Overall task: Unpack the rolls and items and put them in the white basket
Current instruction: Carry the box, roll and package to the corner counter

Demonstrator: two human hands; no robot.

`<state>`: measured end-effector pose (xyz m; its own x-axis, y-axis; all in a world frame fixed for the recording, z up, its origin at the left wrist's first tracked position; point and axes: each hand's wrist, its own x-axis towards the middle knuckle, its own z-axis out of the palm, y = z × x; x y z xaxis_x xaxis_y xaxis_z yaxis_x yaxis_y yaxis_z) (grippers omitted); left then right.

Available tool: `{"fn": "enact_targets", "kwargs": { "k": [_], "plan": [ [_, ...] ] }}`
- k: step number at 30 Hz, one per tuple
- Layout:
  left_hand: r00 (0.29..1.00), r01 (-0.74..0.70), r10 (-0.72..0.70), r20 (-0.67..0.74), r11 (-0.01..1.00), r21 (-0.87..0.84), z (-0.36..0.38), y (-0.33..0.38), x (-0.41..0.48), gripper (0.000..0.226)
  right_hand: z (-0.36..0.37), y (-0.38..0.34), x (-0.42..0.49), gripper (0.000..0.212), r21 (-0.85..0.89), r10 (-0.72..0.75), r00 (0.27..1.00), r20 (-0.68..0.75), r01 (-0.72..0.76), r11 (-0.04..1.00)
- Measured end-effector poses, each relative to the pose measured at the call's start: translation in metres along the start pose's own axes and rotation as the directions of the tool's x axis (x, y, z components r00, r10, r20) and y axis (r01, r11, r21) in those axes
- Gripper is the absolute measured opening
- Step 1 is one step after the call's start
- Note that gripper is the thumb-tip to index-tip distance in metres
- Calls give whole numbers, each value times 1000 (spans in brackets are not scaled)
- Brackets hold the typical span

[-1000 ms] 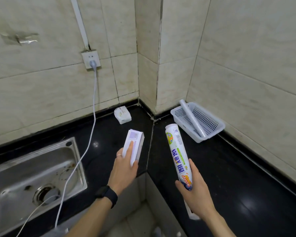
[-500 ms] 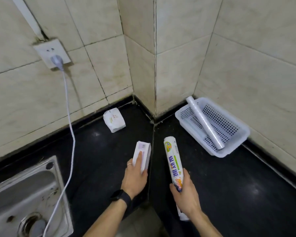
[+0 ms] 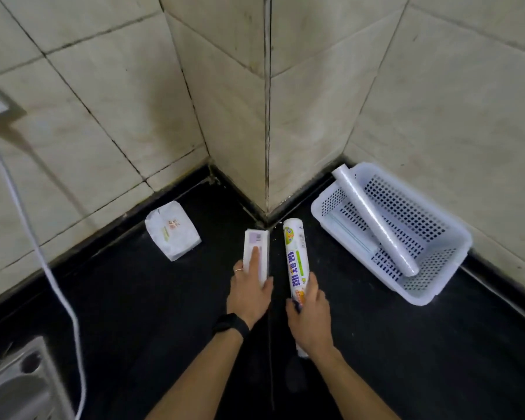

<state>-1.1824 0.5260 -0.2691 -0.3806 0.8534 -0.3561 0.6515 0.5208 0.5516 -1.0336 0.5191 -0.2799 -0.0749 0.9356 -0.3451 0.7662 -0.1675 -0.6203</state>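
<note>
My left hand (image 3: 250, 291) grips a flat white packet (image 3: 256, 250) with a pale purple label, index finger laid along its top. A printed white cling-film roll (image 3: 296, 262) is held near its lower end by my right hand (image 3: 308, 318), the roll pointing away from me. Both are over the black counter near the wall corner. The white perforated basket (image 3: 437, 280) sits to the right against the wall. One clear film roll (image 3: 373, 225) lies slanted in it, its top end resting on the rim. A white paper bag (image 3: 172, 230) lies on the counter at the left.
A white cable (image 3: 43, 262) hangs from a wall socket at the far left and runs down toward a steel sink (image 3: 15, 386) in the bottom left corner. Tiled walls close in the counter behind and on the right.
The view has moved forward and tilted down toward the corner. Both hands, still holding the packet and the roll, sit lower over the counter and closer together. The basket looks nearer.
</note>
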Motion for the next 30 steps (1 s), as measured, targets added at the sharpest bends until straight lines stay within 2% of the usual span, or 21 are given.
{"fn": "enact_targets", "kwargs": {
  "k": [7, 11, 16, 19, 21, 23, 27, 30],
  "plan": [
    [992, -102, 101, 77, 995, 5, -2, -20, 22, 93, 20, -17, 4, 84, -179, -8, 1000, -16, 5, 984],
    [992, -104, 102, 79, 994, 32, 3, -23, 25, 93, 25, -14, 2, 95, -188, 11, 999, -35, -17, 982],
    [990, -110, 107, 96, 993, 31, 5, -23, 27, 90, 23, -3, 4, 113, -211, -9, 998, 58, 21, 977],
    [975, -115, 98, 197, 991, 73, -4, -18, 29, 90, 12, -1, 5, 120, -212, -35, 988, 147, 67, 975],
    [958, -90, 62, 278, 992, 89, -16, -10, 30, 87, -1, -1, -2, 116, -124, -31, 984, 174, 54, 991],
    [959, -113, 62, 275, 978, 175, -28, -2, 25, 85, -17, 3, -17, 104, -55, -19, 989, 144, 28, 998],
    [942, -333, 293, 165, 883, 332, -28, 17, -15, 80, -56, 33, -77, 81, 27, -35, 999, -18, 36, 999],
    [884, -466, 417, 209, 814, 346, -3, 36, -68, 78, -88, 73, -139, 73, 33, -8, 987, -160, 14, 999]
  ]
}}
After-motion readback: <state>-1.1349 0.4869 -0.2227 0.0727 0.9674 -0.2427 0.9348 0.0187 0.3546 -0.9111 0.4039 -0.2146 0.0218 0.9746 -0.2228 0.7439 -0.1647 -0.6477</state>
